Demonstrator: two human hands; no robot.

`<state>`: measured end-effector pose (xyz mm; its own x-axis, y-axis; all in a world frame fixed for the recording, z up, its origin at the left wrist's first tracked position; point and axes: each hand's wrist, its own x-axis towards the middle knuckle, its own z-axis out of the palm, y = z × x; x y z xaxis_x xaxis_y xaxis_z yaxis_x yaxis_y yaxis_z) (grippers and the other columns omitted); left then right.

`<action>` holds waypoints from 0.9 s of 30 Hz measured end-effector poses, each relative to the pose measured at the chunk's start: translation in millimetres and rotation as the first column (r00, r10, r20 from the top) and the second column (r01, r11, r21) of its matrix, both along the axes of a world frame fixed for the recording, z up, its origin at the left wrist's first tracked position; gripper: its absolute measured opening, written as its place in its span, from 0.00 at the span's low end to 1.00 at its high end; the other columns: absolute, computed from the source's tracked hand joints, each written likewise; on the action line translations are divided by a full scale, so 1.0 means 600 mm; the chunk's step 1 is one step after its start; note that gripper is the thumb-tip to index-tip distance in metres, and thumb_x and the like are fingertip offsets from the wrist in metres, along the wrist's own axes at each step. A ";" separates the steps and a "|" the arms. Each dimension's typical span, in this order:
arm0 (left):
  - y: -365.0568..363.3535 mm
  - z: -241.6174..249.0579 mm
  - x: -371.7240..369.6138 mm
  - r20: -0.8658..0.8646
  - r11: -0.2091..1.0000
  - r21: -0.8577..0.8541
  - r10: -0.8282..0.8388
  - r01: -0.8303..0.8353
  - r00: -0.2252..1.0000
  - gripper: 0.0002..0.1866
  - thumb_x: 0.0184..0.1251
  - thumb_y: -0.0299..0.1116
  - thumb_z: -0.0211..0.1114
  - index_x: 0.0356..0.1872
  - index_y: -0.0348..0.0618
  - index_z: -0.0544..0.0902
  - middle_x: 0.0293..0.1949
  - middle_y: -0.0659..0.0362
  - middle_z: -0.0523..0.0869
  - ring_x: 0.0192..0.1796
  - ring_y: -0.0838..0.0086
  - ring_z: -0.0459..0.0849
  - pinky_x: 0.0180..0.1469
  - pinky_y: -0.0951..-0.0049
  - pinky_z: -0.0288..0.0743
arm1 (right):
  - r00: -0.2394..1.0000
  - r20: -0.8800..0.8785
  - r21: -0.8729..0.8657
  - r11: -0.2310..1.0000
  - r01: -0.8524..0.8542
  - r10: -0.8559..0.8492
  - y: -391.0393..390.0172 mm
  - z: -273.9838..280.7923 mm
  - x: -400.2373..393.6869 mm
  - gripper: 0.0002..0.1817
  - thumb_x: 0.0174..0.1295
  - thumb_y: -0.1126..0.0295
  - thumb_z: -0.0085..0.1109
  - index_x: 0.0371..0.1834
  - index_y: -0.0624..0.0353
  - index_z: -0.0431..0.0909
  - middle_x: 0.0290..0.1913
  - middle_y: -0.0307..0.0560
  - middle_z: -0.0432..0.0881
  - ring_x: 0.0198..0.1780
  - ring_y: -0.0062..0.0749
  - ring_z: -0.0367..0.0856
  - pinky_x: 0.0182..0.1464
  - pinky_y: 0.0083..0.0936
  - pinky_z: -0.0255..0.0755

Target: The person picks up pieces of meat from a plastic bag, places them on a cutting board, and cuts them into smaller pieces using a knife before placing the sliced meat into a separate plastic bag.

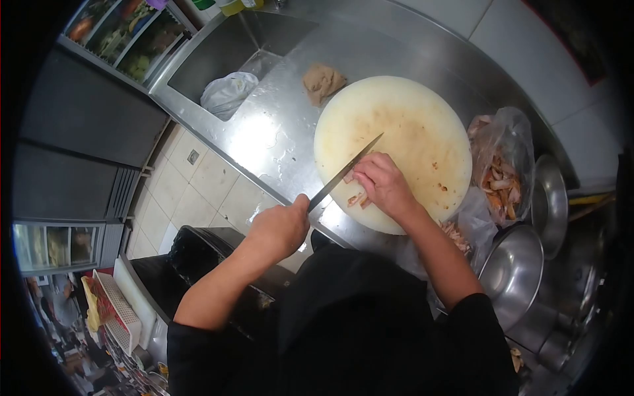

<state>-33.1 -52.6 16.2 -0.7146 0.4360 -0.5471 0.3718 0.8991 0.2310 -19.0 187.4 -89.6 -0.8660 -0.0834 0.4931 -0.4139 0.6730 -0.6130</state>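
Note:
My left hand [281,228] is wrapped round the handle of a kitchen knife [335,181], its blade slanting up and right over the round white cutting board [422,125]. With fingers curled, my right hand [384,183] presses on a piece of meat [349,177] beside the blade. Small cut strips of meat [360,200] lie just below those fingers, near the board's lower left edge. Part of the held meat is hidden under my fingers. Brown stains and a few scraps mark the board.
A clear bag of cooked meat pieces [502,188] stands right of the board, with another bag of meat [456,236] below it. Metal bowls [512,274] sit at the right. A brown cloth [322,82] lies behind the board. The sink [198,78] holds a white plastic bag [228,94].

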 end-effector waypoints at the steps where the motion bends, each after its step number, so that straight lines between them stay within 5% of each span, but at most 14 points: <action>1: -0.002 0.013 0.001 0.005 1.000 -0.020 0.013 -0.012 1.000 0.10 0.77 0.34 0.51 0.49 0.39 0.72 0.33 0.38 0.88 0.39 0.39 0.87 0.45 0.41 0.79 | 1.000 -0.027 -0.017 1.000 0.011 -0.011 0.000 -0.001 -0.001 0.04 0.59 0.77 0.69 0.35 0.59 0.83 0.40 0.48 0.80 0.45 0.47 0.79 0.49 0.38 0.77; 9: -0.002 -0.015 0.002 0.050 0.999 -0.052 0.012 -0.010 0.999 0.11 0.77 0.34 0.51 0.51 0.39 0.72 0.34 0.38 0.88 0.40 0.38 0.87 0.46 0.41 0.79 | 0.998 0.022 0.035 0.998 -0.052 0.052 0.007 0.000 -0.003 0.06 0.58 0.78 0.70 0.37 0.60 0.83 0.40 0.48 0.80 0.46 0.47 0.79 0.51 0.37 0.77; 18: -0.031 0.049 0.017 0.053 0.992 -0.128 0.018 -0.011 0.998 0.12 0.78 0.35 0.51 0.51 0.39 0.73 0.34 0.38 0.88 0.40 0.38 0.87 0.45 0.41 0.79 | 1.000 -0.007 0.040 0.999 -0.007 0.008 0.004 -0.008 0.000 0.07 0.57 0.79 0.70 0.37 0.61 0.83 0.42 0.49 0.81 0.47 0.46 0.81 0.51 0.36 0.77; 23: -0.014 -0.029 -0.008 0.049 0.999 0.046 -0.007 0.005 0.999 0.11 0.77 0.36 0.51 0.51 0.40 0.73 0.34 0.37 0.87 0.41 0.38 0.87 0.47 0.41 0.79 | 0.998 -0.022 0.062 0.996 -0.059 0.061 0.010 -0.003 -0.008 0.06 0.57 0.78 0.69 0.35 0.60 0.81 0.40 0.48 0.79 0.45 0.46 0.79 0.50 0.37 0.76; 27: -0.002 0.004 -0.011 0.032 0.998 0.066 0.020 -0.022 0.999 0.14 0.77 0.38 0.54 0.53 0.38 0.72 0.34 0.34 0.86 0.42 0.34 0.85 0.48 0.40 0.77 | 0.998 -0.036 0.058 0.997 -0.048 0.050 0.007 -0.003 -0.008 0.06 0.57 0.78 0.69 0.35 0.60 0.82 0.39 0.48 0.80 0.45 0.46 0.79 0.50 0.36 0.76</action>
<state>-40.0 -53.9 18.8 -0.7067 0.4571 -0.5400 0.3447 0.8890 0.3014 -23.8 191.8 -91.6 -0.8410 -0.1541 0.5186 -0.4691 0.6851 -0.5573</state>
